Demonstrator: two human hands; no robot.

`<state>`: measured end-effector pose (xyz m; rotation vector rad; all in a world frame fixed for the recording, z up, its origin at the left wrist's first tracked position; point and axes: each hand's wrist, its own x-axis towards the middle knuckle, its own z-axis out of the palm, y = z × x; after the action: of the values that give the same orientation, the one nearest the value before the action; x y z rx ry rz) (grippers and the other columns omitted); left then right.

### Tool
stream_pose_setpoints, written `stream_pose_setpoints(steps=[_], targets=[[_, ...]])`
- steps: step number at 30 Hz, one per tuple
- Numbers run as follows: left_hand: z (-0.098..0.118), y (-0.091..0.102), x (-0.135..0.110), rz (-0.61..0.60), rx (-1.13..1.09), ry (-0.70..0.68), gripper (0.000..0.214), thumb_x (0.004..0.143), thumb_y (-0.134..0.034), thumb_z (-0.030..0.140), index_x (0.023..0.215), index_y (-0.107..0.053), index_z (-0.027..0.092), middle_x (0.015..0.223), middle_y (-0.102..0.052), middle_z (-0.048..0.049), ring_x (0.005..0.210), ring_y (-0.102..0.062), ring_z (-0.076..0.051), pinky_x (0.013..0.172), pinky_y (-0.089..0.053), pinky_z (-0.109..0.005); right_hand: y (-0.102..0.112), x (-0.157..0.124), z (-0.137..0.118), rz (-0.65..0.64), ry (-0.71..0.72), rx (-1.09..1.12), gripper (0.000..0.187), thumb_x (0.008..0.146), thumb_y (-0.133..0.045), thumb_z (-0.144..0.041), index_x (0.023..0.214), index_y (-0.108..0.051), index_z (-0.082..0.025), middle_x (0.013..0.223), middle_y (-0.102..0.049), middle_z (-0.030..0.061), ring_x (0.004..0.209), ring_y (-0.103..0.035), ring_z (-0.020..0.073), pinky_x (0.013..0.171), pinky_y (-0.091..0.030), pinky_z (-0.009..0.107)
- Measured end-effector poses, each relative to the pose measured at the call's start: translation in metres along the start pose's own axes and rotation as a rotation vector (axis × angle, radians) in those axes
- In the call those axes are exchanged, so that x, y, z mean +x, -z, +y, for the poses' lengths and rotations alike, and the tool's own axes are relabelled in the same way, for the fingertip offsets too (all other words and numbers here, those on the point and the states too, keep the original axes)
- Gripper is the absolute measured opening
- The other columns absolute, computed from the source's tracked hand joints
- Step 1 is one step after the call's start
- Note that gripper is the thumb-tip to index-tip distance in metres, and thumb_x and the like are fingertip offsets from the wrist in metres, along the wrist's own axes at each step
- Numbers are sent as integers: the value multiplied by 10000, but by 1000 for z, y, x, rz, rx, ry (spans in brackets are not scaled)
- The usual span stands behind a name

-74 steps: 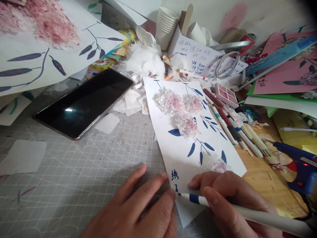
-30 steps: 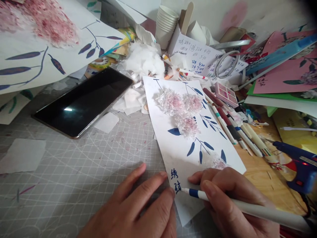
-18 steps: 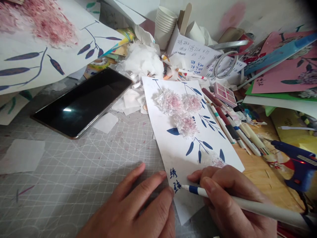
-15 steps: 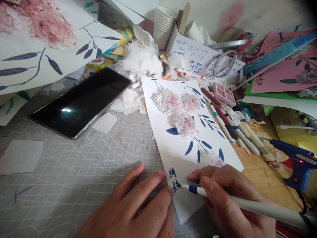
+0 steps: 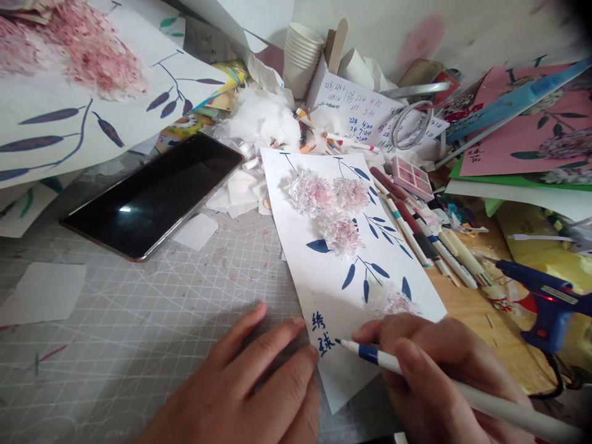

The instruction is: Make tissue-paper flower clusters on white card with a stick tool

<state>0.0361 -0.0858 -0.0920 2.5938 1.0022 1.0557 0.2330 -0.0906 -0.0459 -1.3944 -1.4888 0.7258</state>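
My right hand (image 5: 444,370) is closed around a white marker pen (image 5: 391,362) with a blue band, its dark tip just right of the blue handwritten characters (image 5: 324,336). Under it lies a white sheet of paper (image 5: 296,277), slanted on the grey cutting mat (image 5: 185,308). The sheet carries painted blue leaves and fluffy pink-and-white paper flowers (image 5: 340,234); one flower (image 5: 398,301) is partly covered by my right hand. My left hand (image 5: 250,376) lies flat with its fingers apart, the fingertips on the sheet's left edge.
A black smartphone (image 5: 157,194) lies at left, near white paper scraps (image 5: 197,231). Several markers (image 5: 411,228) lie right of the sheet, beside a blue glue gun (image 5: 541,302) with a red light. Paper cups (image 5: 303,55) and cotton (image 5: 263,120) are behind. Another flower picture (image 5: 60,132) hangs over the left.
The marker's tip has lifted slightly off the second character and moved a little right and up with my right hand. My left hand stays on the sheet's edge. The view has shifted slightly.
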Motion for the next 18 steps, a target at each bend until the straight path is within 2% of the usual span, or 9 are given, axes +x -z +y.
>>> stream_pose_setpoints(steps=[2, 4, 7, 14, 18], targets=[[1, 1, 2, 11, -10, -9, 239, 935, -457, 201, 933, -696, 210, 1029, -703, 13, 1130, -582, -197, 1144, -287, -423, 5, -5, 1, -53, 34, 30, 181, 855, -532, -107, 709, -533, -214, 595, -561, -28, 650, -646, 156, 670, -553, 310], [2, 3, 4, 4, -12, -14, 213, 918, -483, 188, 906, -695, 199, 1000, -706, 3, 1121, -584, -208, 1140, -283, -439, 8, -9, 2, -99, 39, 19, 180, 856, -527, -99, 714, -539, -209, 609, -580, -20, 637, -646, 153, 631, -556, 296], [3, 7, 8, -6, -36, -60, 235, 916, -466, 162, 855, -688, 210, 919, -705, 13, 1087, -597, -199, 1126, -304, -443, 9, -12, 2, -117, -2, -15, 186, 856, -526, -109, 697, -531, -207, 621, -604, -11, 687, -666, 160, 587, -536, 251], [2, 3, 9, 0, -75, -130, 289, 925, -440, 152, 763, -672, 210, 833, -697, 33, 1018, -610, -167, 1100, -335, -395, 7, -9, -5, -187, 70, -168, 171, 825, -561, -135, 676, -521, -210, 616, -634, -8, 647, -666, 158, 540, -492, 234], [5, 7, 11, -42, -68, -105, 234, 910, -477, 148, 814, -684, 197, 840, -697, 27, 1015, -610, -175, 1096, -333, -402, 6, -9, -2, -116, 72, -217, 162, 817, -565, -138, 675, -530, -207, 627, -647, -2, 598, -642, 144, 489, -449, 227]])
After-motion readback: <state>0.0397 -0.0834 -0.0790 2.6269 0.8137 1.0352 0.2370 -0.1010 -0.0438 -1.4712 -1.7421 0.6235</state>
